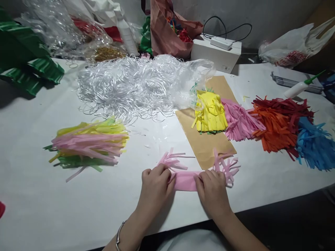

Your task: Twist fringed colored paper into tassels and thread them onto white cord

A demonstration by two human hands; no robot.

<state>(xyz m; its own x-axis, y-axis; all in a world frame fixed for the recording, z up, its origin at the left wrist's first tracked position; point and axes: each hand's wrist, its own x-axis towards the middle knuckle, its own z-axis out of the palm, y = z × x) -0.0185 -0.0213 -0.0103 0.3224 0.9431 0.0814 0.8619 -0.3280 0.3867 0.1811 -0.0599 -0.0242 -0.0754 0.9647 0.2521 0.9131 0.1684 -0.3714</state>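
A pink tissue-paper tassel [185,181] lies across the near part of the white table, its uncut middle flat and its fringed strips spreading out at both ends. My left hand [158,183] grips it at the left, fingers curled and thumb pressed on the paper. At the right, my right hand [212,188] pinches it the same way, thumb toward the middle. Fringe sticks out beyond both hands. Just past the paper is a flat brown cardboard piece [209,148], partly under a yellow fringed bundle [211,113].
A pile of pink, yellow and green tassels [89,143] lies left. Pink [242,120], orange [277,130], red and blue fringed bundles [315,143] line the right. White cord [131,85] is heaped behind. A glue bottle [297,89], white box [217,54] and bags stand farther back.
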